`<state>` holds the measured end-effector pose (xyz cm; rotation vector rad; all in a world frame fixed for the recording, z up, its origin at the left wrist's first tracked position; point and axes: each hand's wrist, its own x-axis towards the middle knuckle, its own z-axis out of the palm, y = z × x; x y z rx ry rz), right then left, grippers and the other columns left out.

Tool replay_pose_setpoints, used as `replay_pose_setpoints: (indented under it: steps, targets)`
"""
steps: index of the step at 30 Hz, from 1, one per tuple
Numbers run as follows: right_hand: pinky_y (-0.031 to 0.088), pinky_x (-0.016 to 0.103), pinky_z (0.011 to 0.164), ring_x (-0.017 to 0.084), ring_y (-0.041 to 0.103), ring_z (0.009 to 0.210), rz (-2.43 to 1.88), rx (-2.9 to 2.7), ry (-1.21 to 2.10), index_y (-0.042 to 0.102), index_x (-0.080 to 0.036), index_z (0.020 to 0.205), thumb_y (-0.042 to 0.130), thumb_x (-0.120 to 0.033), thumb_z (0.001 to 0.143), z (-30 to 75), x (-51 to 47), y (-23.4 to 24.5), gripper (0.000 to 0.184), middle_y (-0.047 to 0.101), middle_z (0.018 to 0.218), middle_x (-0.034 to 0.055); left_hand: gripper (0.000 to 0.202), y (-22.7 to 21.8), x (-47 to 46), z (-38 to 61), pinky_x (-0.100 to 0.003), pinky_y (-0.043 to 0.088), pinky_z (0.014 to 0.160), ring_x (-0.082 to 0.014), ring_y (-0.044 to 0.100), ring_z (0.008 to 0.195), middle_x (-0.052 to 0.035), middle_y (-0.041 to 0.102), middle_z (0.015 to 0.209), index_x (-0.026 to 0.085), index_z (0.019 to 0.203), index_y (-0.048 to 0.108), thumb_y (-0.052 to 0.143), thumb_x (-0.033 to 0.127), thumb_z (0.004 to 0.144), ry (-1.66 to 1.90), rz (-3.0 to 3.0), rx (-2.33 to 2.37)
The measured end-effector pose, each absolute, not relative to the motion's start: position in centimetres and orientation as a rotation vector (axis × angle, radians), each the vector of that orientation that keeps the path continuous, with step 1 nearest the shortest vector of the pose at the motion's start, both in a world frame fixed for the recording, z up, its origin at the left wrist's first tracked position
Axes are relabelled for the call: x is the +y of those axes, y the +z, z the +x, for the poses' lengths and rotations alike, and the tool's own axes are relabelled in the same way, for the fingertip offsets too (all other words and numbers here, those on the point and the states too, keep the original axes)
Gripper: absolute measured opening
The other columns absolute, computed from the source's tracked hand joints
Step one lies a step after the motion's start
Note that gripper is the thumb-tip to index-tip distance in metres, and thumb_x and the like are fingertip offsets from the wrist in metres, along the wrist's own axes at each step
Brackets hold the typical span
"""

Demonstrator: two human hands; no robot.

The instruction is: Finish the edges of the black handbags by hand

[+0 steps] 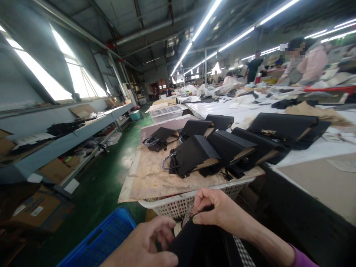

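At the bottom of the head view both my hands grip a black bag piece [200,244] with a checked lining strip. My left hand [144,243] is curled round its left edge, fingers closed. My right hand [219,211] pinches the top edge near a metal fitting, thumb and fingers pressed together. Just beyond them several finished black handbags [194,155] with metal rings lie in rows on a brown sheet [150,178] laid over a white basket [178,205].
A blue crate [102,237] sits at lower left. A green-floored aisle runs left, beside grey shelving [69,137] with boxes. A long white worktable [319,148] stretches right, with other people working at its far end.
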<state>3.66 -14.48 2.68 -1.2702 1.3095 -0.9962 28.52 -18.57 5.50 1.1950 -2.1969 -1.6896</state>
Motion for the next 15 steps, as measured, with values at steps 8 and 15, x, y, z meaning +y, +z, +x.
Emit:
replay_pose_setpoints:
  steps: [8,15]
  targets:
    - [0.054,0.031,0.077,0.021,0.070,0.085,-1.468,1.506,-1.173,0.061,-0.021,0.085,0.069,-0.013,0.078,2.3,-12.3,3.6,0.014,0.075,0.087,0.0008,0.033,3.9,-21.4,18.2,-0.026,0.042,0.069,-0.0198,0.059,0.081,0.0005,0.068,0.088,0.019,0.104,0.069,0.073,0.024,0.071,-1.589,0.770,-2.328]
    - [0.055,0.052,0.100,0.040,0.054,0.129,-1.837,1.917,-1.146,0.063,-0.045,0.127,0.076,-0.041,0.080,1.5,-3.4,-0.6,0.049,0.058,0.143,0.0010,0.018,4.4,-22.0,16.9,-0.025,0.039,0.066,-0.0203,0.060,0.078,0.0003,0.070,0.082,0.019,0.085,0.074,0.058,0.023,0.080,-1.427,0.658,-2.646]
